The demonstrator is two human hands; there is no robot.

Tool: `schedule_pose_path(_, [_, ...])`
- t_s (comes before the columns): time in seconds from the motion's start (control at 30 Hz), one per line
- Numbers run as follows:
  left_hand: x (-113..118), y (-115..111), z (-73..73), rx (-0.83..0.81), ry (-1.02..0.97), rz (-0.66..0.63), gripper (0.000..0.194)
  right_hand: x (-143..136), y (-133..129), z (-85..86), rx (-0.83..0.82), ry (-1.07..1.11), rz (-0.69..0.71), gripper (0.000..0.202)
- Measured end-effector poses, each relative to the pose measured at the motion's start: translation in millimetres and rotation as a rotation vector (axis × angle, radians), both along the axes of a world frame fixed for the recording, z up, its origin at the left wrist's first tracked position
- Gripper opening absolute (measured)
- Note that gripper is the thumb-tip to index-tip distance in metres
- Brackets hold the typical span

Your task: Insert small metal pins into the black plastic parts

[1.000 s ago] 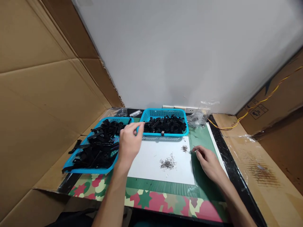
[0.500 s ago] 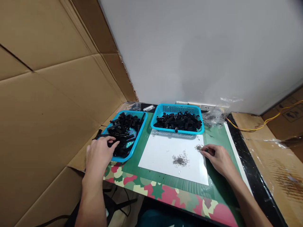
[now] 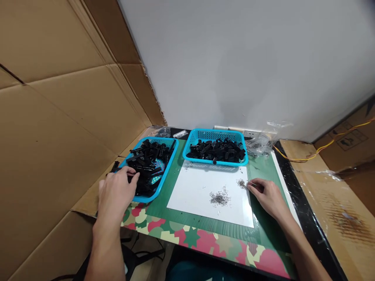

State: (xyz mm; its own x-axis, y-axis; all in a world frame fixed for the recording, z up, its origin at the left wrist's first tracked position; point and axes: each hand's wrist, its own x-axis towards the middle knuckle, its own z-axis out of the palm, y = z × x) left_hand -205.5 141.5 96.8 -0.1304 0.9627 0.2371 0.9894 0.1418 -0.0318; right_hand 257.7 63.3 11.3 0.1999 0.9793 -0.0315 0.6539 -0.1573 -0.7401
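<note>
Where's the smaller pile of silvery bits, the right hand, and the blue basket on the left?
Smaller pile (image 3: 241,183): head view, its middle.
Right hand (image 3: 267,194): head view, back of the hand.
Left blue basket (image 3: 167,168): head view, right side, near the rim.

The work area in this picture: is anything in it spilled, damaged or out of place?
Mildly, yes. A black piece pokes past the outer rim of the left basket, unlike most others, which lie inside. On the right, the cardboard carries a brown patch, which looks stained or worn.
</note>
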Motion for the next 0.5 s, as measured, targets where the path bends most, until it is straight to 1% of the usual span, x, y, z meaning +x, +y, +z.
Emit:
schedule_pose_path(0.2, [-7, 4, -4.8, 0.116, -0.309, 0.053, 0.021, 3, 5, -8.4, 0.014, -0.03, 0.048, 0.03])
schedule_pose_path(0.33, [-2, 2, -3.0, 0.263, -0.47, 0.075, 0.027, 6, 8, -11.0, -0.014, -0.044, 0.132, 0.025])
schedule_pose_path(0.4, [2, 0, -1.2, 0.344, -0.557, 0.066, 0.029, 9, 10, -10.6, -0.026, -0.03, 0.174, 0.026])
schedule_pose_path(0.5, [8, -2, 1.6, 0.445, -0.703, 0.018, 0.031, 13, 12, -8.8, -0.021, 0.017, 0.208, 0.031])
